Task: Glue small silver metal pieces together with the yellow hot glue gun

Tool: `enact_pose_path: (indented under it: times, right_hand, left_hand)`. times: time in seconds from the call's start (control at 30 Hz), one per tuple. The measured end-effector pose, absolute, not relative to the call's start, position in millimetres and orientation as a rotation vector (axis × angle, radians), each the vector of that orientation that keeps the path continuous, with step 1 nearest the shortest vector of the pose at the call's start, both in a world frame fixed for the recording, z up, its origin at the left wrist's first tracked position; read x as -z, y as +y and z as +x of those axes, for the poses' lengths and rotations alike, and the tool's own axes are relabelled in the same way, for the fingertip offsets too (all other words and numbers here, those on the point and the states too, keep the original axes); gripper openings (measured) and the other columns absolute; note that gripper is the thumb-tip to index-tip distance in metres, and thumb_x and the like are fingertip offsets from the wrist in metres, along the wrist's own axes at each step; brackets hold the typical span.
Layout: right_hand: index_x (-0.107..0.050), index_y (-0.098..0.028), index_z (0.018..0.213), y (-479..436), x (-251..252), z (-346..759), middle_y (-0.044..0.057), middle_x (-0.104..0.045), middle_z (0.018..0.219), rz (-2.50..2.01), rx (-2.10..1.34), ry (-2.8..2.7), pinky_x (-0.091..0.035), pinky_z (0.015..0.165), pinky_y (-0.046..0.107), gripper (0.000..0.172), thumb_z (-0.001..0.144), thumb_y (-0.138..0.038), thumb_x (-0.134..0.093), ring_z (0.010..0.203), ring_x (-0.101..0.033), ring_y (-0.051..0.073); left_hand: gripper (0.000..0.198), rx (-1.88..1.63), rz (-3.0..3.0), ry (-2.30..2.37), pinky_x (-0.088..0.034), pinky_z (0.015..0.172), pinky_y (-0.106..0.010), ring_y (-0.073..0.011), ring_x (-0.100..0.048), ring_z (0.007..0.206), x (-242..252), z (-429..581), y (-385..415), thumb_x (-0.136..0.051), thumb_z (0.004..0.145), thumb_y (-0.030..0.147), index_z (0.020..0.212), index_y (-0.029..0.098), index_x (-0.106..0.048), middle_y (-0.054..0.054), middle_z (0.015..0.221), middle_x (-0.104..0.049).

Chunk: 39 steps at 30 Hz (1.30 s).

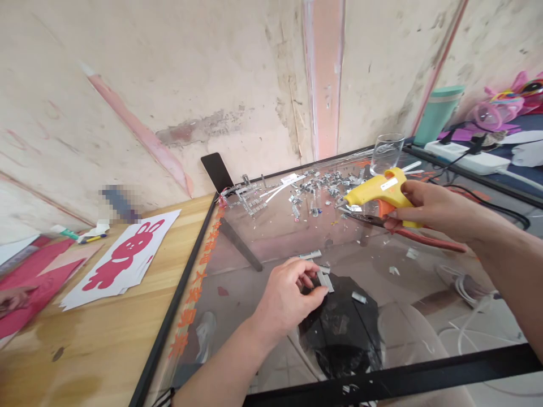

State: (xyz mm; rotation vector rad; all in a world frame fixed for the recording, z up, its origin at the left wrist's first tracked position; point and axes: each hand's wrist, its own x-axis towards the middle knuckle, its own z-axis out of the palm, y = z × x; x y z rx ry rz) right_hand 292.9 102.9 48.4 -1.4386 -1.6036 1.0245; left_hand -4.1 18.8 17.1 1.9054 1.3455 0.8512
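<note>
In my right hand (pixel 416 206) is a yellow hot glue gun (pixel 375 189), its nozzle pointing left over the glass tabletop. Below it lie pliers with red handles (pixel 428 238). My left hand (pixel 294 288) pinches a small grey metallic strip (pixel 326 280) between thumb and fingers, low over the glass. Similar short strips lie beside it, one just behind (pixel 310 255) and a loose piece (pixel 358 297) to the right. Farther back sits a small assembled lattice of grey strips (pixel 250 199), with a heap of silvery scraps (pixel 322 183) to its right.
A drinking glass (pixel 387 154), a mint-green tumbler (pixel 439 116) and a white power strip (pixel 466 156) stand at the back right. A phone (pixel 216 171) leans on the wall. On the wooden table at left are a red rabbit paper (pixel 127 257) and another person's hand (pixel 14 299).
</note>
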Motion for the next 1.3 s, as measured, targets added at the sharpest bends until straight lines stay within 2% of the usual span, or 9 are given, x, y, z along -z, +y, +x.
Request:
enact_pose_path:
  times: [0.17, 0.3, 0.4, 0.5, 0.6, 1.0, 1.2, 1.3]
  right_hand:
    - [-0.057, -0.021, 0.100, 91, -51, 282, 0.002, -0.062, 0.086, -1.120, -1.426, -1.635, -0.044, 0.061, 0.025, 0.031, 0.076, -0.033, -0.070, 0.070, -0.055, 0.014]
    - [-0.063, -0.019, 0.088, 86, -49, 281, 0.003, -0.064, 0.075, -1.065, -1.574, -1.579, -0.042, 0.057, 0.023, 0.025, 0.077, -0.041, -0.068, 0.065, -0.055, 0.014]
    - [-0.067, -0.019, 0.079, 81, -51, 280, 0.004, -0.066, 0.072, -1.103, -1.589, -1.602, -0.041, 0.054, 0.022, 0.026, 0.073, -0.045, -0.070, 0.062, -0.056, 0.014]
    - [-0.070, -0.021, 0.085, 77, -52, 277, 0.005, -0.067, 0.070, -1.107, -1.606, -1.648, -0.041, 0.052, 0.022, 0.030, 0.070, -0.047, -0.071, 0.062, -0.057, 0.015]
    - [-0.071, -0.021, 0.083, 75, -50, 271, 0.004, -0.066, 0.065, -1.124, -1.622, -1.676, -0.037, 0.047, 0.022, 0.033, 0.067, -0.051, -0.072, 0.057, -0.055, 0.015]
    - [-0.072, -0.028, 0.077, 71, -45, 257, -0.001, -0.057, 0.060, -1.109, -1.561, -1.730, -0.033, 0.045, 0.023, 0.026, 0.066, -0.052, -0.071, 0.051, -0.044, 0.014]
    - [-0.068, -0.025, 0.069, 69, -46, 253, 0.001, -0.056, 0.059, -1.175, -1.493, -1.782, -0.035, 0.046, 0.025, 0.032, 0.065, -0.057, -0.069, 0.051, -0.043, 0.015]
    - [-0.069, -0.023, 0.073, 68, -46, 252, 0.001, -0.056, 0.060, -1.215, -1.477, -1.829, -0.035, 0.048, 0.025, 0.037, 0.067, -0.059, -0.066, 0.053, -0.045, 0.016]
  left_hand:
    - [0.027, -1.002, 1.314, 1.155, -0.049, 0.067, -0.024, -0.0124, -0.061, 0.068, -24, -6, 20, -0.073, 0.065, 0.016, 0.090, 0.014, -0.063, -0.003, 0.075, -0.066]
    - [0.032, -1.072, 1.014, 0.946, -0.050, 0.064, -0.022, -0.0120, -0.064, 0.067, -28, -9, 22, -0.079, 0.061, 0.015, 0.089, 0.012, -0.064, -0.004, 0.077, -0.069]
    - [0.032, -1.112, 0.909, 0.864, -0.049, 0.059, -0.020, -0.0118, -0.065, 0.064, -32, -9, 22, -0.080, 0.062, 0.016, 0.090, 0.012, -0.066, -0.004, 0.075, -0.069]
    - [0.034, -1.117, 0.809, 0.820, -0.048, 0.056, -0.019, -0.0114, -0.065, 0.061, -36, -9, 22, -0.083, 0.059, 0.015, 0.089, 0.013, -0.068, -0.004, 0.073, -0.069]
    - [0.039, -1.120, 0.730, 0.790, -0.048, 0.055, -0.017, -0.0108, -0.065, 0.059, -37, -9, 22, -0.085, 0.055, 0.015, 0.090, 0.014, -0.068, -0.003, 0.072, -0.070]
    - [0.041, -1.120, 0.698, 0.761, -0.048, 0.059, -0.021, -0.0134, -0.067, 0.063, -35, -10, 22, -0.086, 0.053, 0.015, 0.089, 0.013, -0.067, -0.004, 0.073, -0.070]
    - [0.039, -1.163, 0.810, 0.733, -0.049, 0.061, -0.023, -0.0149, -0.067, 0.067, -31, -10, 22, -0.083, 0.058, 0.014, 0.092, 0.012, -0.064, -0.005, 0.076, -0.069]
    - [0.038, -1.175, 0.846, 0.730, -0.050, 0.063, -0.024, -0.0144, -0.067, 0.069, -29, -10, 22, -0.083, 0.060, 0.014, 0.093, 0.012, -0.063, -0.004, 0.078, -0.069]
